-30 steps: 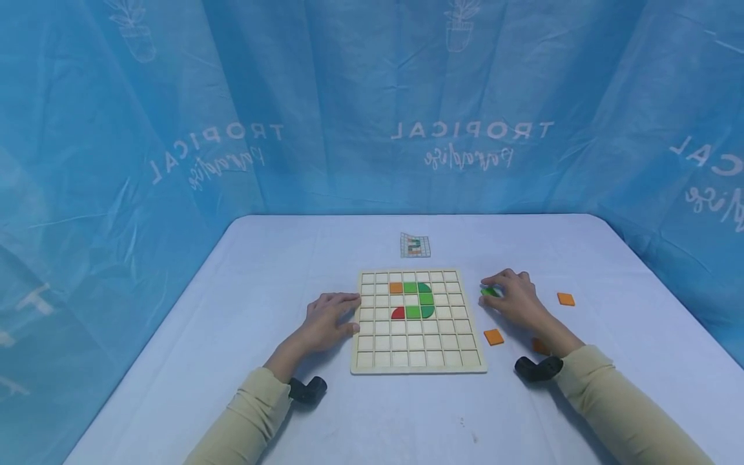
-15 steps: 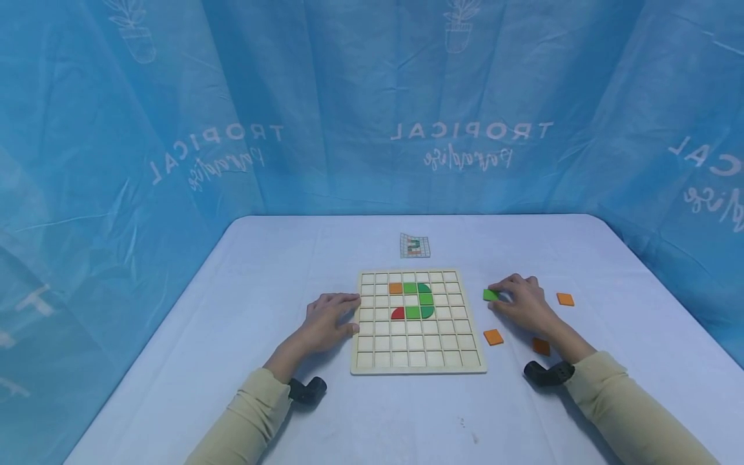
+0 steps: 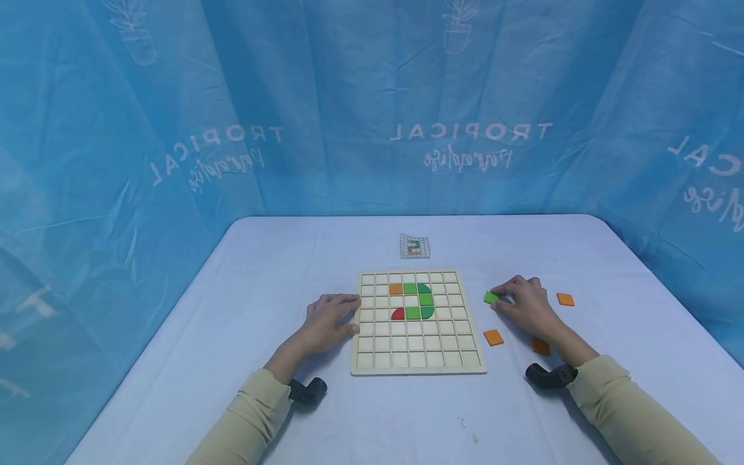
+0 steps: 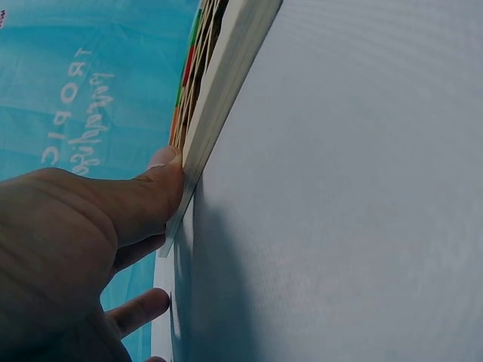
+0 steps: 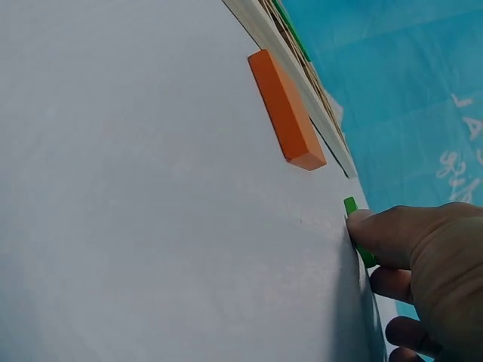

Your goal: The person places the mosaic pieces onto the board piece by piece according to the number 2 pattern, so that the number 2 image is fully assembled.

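A pale wooden grid board [image 3: 372, 358] lies in the middle of the table, with orange, green and red tiles set in some of its cells. My left hand [image 3: 328, 323] rests at the board's left edge, fingers fairly straight; its thumb [image 4: 162, 162] touches the rim in the left wrist view. To the right of the board, my right hand [image 3: 526, 305] pinches a small green square tile [image 3: 490, 297] between thumb and finger. In the right wrist view the green tile [image 5: 367, 256] is at or close to the tabletop, partly covered by the thumb.
Orange square tiles lie around the right hand: one tile [image 3: 493, 337] by the board, another tile [image 3: 541, 347] below the wrist, a third tile [image 3: 566, 299] farther right. Behind the board is a small pattern card [image 3: 415, 247]. A blue curtain [image 3: 360, 97] surrounds the table.
My right hand has shifted slightly right and toward me with the green tile, whose flat face now shows more. The left hand and board have stayed put.
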Available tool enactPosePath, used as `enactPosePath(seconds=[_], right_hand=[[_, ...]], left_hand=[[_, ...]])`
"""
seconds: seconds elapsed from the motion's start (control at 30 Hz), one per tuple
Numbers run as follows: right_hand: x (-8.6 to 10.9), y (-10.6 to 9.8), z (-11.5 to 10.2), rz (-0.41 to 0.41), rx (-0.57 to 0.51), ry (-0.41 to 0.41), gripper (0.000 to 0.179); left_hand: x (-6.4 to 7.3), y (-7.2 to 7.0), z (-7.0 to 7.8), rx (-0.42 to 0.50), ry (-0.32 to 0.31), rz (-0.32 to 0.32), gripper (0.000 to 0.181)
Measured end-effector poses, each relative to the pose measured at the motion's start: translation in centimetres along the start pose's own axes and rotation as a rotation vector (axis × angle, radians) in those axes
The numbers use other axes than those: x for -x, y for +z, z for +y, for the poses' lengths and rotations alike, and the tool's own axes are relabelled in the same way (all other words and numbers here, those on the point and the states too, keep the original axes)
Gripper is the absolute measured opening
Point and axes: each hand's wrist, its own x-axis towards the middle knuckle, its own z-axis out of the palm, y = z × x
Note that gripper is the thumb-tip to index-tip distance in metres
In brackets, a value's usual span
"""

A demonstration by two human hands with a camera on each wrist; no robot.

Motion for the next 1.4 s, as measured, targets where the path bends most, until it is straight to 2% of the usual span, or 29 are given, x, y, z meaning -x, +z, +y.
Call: enactPosePath(seconds=[0.3,0.73,0.97,1.4], right_hand=[[0.3,0.0,-0.5,0.028,-0.009,-0.035,0.031],[0.6,0.4,-3.5,0.033,-0.128,-0.103,0.028],[0.6,1.1,-5.6,0.043,-0.149,-0.196,0.026],[0.7,3.4,-10.0,0.010,-0.201,-0.376,0.025]], left_hand=[[0.1,-0.2,0.2,0.005,-0.004,-0.002,0.054],[0.2,-0.1,0.2,0.011,-0.003,0.002,0.054],[0.1,-0.2,0.4,0.019,-0.007,-0.002,0.055],[0.1,-0.2,0.6,0.005,-0.021,-0.010,0.054]])
